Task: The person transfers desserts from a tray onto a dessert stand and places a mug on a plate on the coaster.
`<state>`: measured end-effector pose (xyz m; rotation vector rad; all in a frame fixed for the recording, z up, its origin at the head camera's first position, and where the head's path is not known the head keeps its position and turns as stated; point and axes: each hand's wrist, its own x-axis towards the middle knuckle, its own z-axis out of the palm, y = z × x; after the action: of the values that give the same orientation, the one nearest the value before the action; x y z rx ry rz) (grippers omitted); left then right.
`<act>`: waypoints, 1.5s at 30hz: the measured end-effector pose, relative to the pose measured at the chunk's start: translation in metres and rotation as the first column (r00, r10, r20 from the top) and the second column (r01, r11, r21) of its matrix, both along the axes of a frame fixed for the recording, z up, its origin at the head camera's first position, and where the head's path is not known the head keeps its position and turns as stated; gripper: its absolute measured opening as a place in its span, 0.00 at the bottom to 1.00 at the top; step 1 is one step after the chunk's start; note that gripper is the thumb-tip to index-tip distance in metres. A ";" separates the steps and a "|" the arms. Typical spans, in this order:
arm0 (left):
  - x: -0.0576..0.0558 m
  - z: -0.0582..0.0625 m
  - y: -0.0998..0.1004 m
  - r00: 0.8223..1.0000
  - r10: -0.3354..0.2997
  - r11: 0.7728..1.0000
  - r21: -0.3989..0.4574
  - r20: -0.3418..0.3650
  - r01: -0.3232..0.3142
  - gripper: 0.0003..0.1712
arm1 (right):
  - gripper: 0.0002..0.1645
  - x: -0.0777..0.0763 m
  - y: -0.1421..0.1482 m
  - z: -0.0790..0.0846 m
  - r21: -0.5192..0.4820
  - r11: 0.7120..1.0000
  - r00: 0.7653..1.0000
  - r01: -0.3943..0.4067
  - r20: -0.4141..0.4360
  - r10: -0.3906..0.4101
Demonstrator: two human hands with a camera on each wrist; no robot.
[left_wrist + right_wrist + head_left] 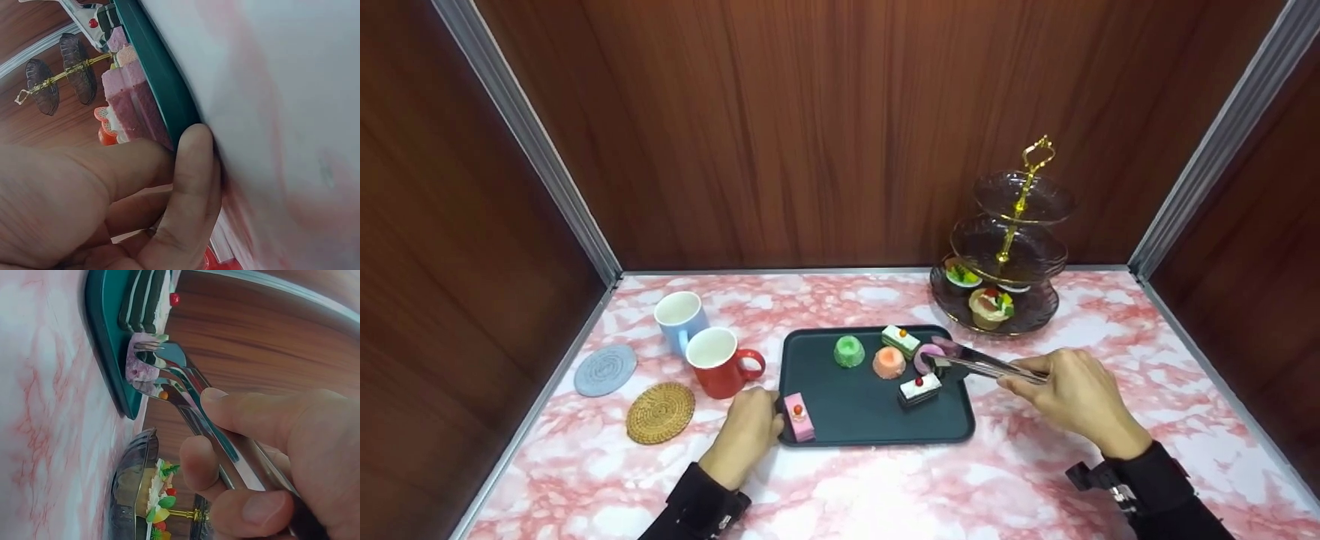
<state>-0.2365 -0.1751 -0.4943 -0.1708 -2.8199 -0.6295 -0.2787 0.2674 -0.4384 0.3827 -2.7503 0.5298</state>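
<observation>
My left hand holds the left edge of a dark green tray, fingers at its rim in the left wrist view. Just inside that edge lies a pink cake slice with an orange berry. From the right, my right hand grips metal tongs. The tong tips lie on either side of a small purple jelly-shaped sweet at the tray's right end. Close by are an orange sweet, a green one, and two dark-layered cake slices with white tops.
A three-tier stand with cupcakes on its bottom plate stands behind the tray, at right. To the left are a red mug, a blue mug, a woven coaster and a grey coaster. Wooden panels enclose the marbled table.
</observation>
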 end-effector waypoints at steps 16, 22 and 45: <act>0.003 0.001 0.002 0.999 0.038 0.999 0.013 0.034 -0.038 0.10 | 0.18 0.002 -0.001 0.002 -0.029 0.999 0.999 -0.021 -0.027 0.020; 0.003 0.001 0.003 0.999 0.031 1.000 0.001 0.035 -0.031 0.12 | 0.20 0.003 -0.001 0.004 -0.060 0.998 0.998 -0.017 -0.054 0.014; 0.003 0.000 0.000 0.998 0.025 1.000 0.012 0.056 -0.025 0.12 | 0.19 0.005 -0.010 0.014 -0.109 0.994 0.987 0.003 -0.159 -0.020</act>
<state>-0.2339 -0.1752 -0.4938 -0.1172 -2.8663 -0.6567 -0.2736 0.2578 -0.4240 0.3662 -2.5560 0.6151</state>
